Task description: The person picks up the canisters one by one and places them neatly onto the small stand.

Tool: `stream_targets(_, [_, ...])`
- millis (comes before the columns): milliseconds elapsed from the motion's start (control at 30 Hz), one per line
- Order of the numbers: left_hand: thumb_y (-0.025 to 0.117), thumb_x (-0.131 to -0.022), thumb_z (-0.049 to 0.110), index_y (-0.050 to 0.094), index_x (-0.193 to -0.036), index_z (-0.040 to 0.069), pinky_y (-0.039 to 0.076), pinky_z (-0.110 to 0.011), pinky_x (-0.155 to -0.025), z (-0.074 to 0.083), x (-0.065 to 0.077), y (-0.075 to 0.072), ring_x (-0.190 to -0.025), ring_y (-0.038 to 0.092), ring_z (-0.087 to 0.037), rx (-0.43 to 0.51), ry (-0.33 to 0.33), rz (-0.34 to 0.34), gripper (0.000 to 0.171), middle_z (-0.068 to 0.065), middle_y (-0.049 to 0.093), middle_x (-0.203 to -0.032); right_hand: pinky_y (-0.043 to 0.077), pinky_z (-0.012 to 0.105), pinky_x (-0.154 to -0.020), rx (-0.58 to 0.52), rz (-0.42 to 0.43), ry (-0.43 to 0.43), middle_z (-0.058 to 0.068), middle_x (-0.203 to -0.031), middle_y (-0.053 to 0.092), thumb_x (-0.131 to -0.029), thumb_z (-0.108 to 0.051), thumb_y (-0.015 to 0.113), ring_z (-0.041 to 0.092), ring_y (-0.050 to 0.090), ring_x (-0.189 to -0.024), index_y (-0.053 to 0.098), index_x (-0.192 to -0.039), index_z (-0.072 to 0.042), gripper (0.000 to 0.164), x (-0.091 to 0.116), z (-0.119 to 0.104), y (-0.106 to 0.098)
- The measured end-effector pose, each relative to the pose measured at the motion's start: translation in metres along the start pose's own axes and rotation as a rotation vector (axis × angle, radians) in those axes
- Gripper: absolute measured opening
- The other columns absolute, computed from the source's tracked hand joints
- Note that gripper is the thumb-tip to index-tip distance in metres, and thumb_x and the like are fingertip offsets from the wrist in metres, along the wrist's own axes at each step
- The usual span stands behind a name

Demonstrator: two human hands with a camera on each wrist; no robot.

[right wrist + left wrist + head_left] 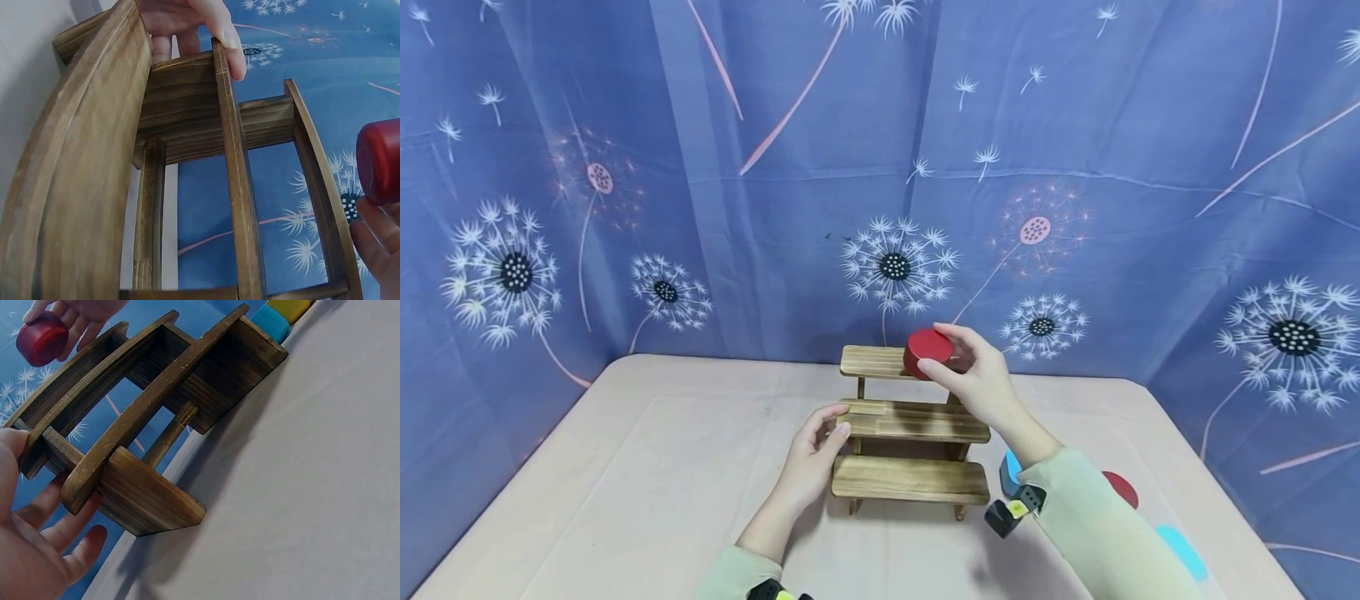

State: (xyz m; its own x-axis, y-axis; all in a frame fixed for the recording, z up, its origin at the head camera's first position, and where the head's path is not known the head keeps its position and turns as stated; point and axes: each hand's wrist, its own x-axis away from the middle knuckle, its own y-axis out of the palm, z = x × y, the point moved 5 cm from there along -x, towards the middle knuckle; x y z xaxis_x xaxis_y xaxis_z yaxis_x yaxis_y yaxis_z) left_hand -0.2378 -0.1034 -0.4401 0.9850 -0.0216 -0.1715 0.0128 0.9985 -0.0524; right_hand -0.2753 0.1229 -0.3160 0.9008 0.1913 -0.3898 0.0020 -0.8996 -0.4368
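Head view has my right hand (977, 379) pinching a red cylinder (927, 348) between thumb and fingers, over the right part of the far, highest step (872, 362) of a wooden stand (917, 425) on the bench (662, 467); my left hand (812, 458) grips the left end of its middle step. Were my pinch to loosen, or I let go near the step's edge, the cylinder could fall; a tug from my left hand could shift the stand. Both wrist views suggest a gap below the cylinder, though the exact height I can't tell. My right arm (1101, 525) partly hides a blue block (1007, 479), another red piece (1122, 490) and a light-blue piece (1183, 552); a yellow thing (290, 309) is cut off, its shape unclear.
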Motion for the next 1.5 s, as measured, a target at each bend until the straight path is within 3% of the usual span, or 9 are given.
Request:
stream_targets(333, [0.057, -0.094, 0.016, 0.055, -0.125, 0.008, 0.046, -0.021, -0.081, 0.001, 0.000, 0.000, -0.086, 0.057, -0.010, -0.003, -0.006, -0.003, 0.032, -0.014, 0.058, -0.101, 0.054, 0.023, -0.075, -0.036, 0.020, -0.037, 0.014, -0.114, 0.067, -0.079, -0.016, 0.076, 0.018, 0.065, -0.089, 0.056, -0.127, -0.009, 0.053, -0.010, -0.005, 0.014])
stream_targets(567, [0.057, -0.094, 0.016, 0.055, -0.125, 0.009, 0.047, -0.021, -0.082, 0.000, 0.000, 0.000, -0.087, 0.057, -0.010, 0.000, -0.003, -0.006, 0.032, -0.013, 0.056, -0.103, 0.052, 0.024, -0.072, 0.011, 0.023, -0.034, 0.011, -0.114, 0.068, -0.080, -0.022, 0.077, 0.022, 0.066, -0.089, 0.057, -0.127, -0.013, 0.052, -0.014, -0.008, 0.023])
stream_targets(800, [0.057, -0.094, 0.015, 0.055, -0.125, 0.009, 0.047, -0.021, -0.081, 0.000, 0.000, 0.000, -0.086, 0.057, -0.011, 0.005, -0.001, -0.004, 0.031, -0.013, 0.056, -0.101, 0.052, 0.021, -0.071, -0.066, 0.013, -0.060, 0.015, -0.112, 0.067, -0.080, -0.015, 0.076, 0.024, 0.065, -0.086, 0.056, -0.128, -0.008, 0.053, -0.019, -0.013, 0.033])
stream_targets(1133, [0.056, -0.095, 0.016, 0.055, -0.125, 0.009, 0.047, -0.021, -0.081, 0.000, -0.001, 0.001, -0.086, 0.058, -0.011, -0.001, 0.003, -0.009, 0.031, -0.012, 0.055, -0.100, 0.050, 0.022, -0.066, -0.057, 0.022, -0.052, 0.014, -0.110, 0.067, -0.080, -0.018, 0.076, 0.024, 0.064, -0.086, 0.056, -0.128, -0.008, 0.053, -0.024, -0.012, 0.044])
stream_targets(1500, [0.057, -0.094, 0.016, 0.056, -0.124, 0.010, 0.046, -0.020, -0.082, -0.001, -0.001, 0.000, -0.087, 0.055, -0.008, -0.023, 0.004, -0.001, 0.031, -0.009, 0.052, -0.101, 0.050, 0.026, -0.074, -0.028, -0.037, -0.002, 0.011, -0.115, 0.066, -0.082, -0.026, 0.074, 0.022, 0.063, -0.101, 0.053, -0.132, -0.010, 0.056, -0.029, -0.010, 0.057])
